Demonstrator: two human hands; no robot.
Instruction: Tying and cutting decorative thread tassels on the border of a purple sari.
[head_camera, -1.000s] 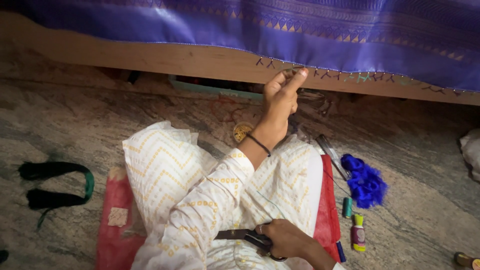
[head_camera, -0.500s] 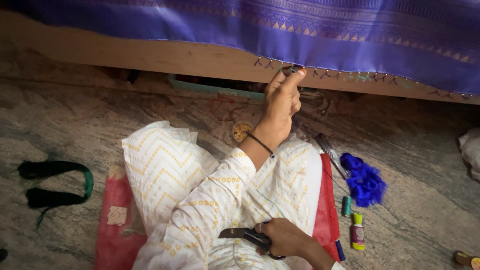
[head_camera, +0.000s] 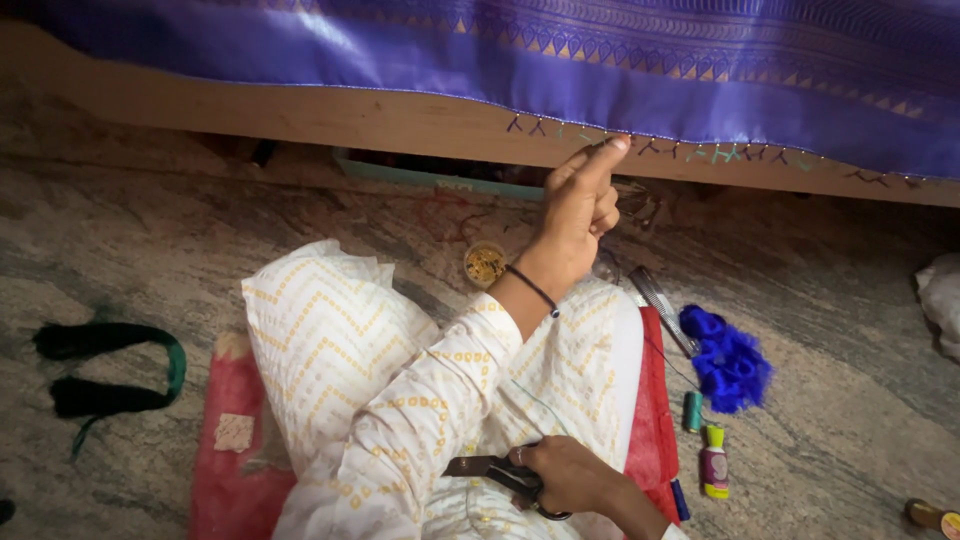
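A purple silk cloth (head_camera: 620, 70) with a gold-patterned border hangs over a wooden edge (head_camera: 330, 115). Small thread tassels dot its lower hem. My left hand (head_camera: 580, 205), with a dark band at the wrist, reaches up and pinches the hem among the tassels with fingertip and thumb. Low in my lap, my right hand (head_camera: 570, 478) grips black scissors (head_camera: 490, 467) that point left. I sit cross-legged in white clothes with a yellow zigzag pattern on a red mat (head_camera: 235, 470).
On the stone floor to the right lie a bundle of blue thread (head_camera: 728, 362), a comb (head_camera: 660, 300), a green spool (head_camera: 692, 410) and a small bottle (head_camera: 713, 465). A small bowl of beads (head_camera: 485, 264) sits ahead of my knee. Black and green cords (head_camera: 100, 370) lie at left.
My left hand has shifted slightly up and right along the hem. The right hand and scissors have stayed in my lap.
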